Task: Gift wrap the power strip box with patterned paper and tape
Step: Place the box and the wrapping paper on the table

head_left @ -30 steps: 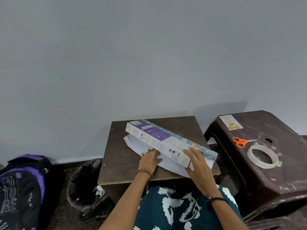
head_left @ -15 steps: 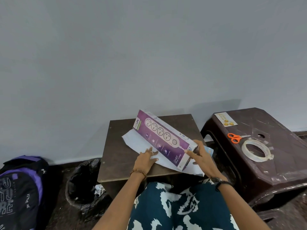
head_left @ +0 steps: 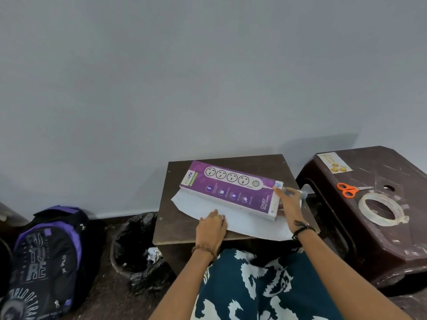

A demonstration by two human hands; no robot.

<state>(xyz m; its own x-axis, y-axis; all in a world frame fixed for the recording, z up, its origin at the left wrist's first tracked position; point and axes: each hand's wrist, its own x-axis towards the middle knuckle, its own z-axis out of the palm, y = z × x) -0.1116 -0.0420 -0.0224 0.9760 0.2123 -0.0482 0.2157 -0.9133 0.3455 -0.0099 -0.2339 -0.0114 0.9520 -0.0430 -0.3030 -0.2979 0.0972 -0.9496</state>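
Power strip box (head_left: 233, 189) now lies flat, purple socket face up, across the far half of the small table (head_left: 182, 229), running from the far-left corner toward the right edge. One second ago its white text panel faced up; half a second ago it stood tilted on its long edge. So the box has been rolled over onto the paper (head_left: 245, 221), whose white underside shows between box and near edge. Likely positioning before folding the sheet over; no flap is wrapped or taped yet.

Left hand (head_left: 213, 225) presses flat on the paper near the near edge, fingers straight, grasping nothing. Right hand (head_left: 287, 202) rests against the box's right end, fingers extended along it, not curled round.

Patterned side of the paper is hidden underneath. Small blue bit at the right fingertips is unclear. Tape roll (head_left: 382, 209) and scissors (head_left: 346, 190) sit untouched on the plastic stool (head_left: 392, 241), right.
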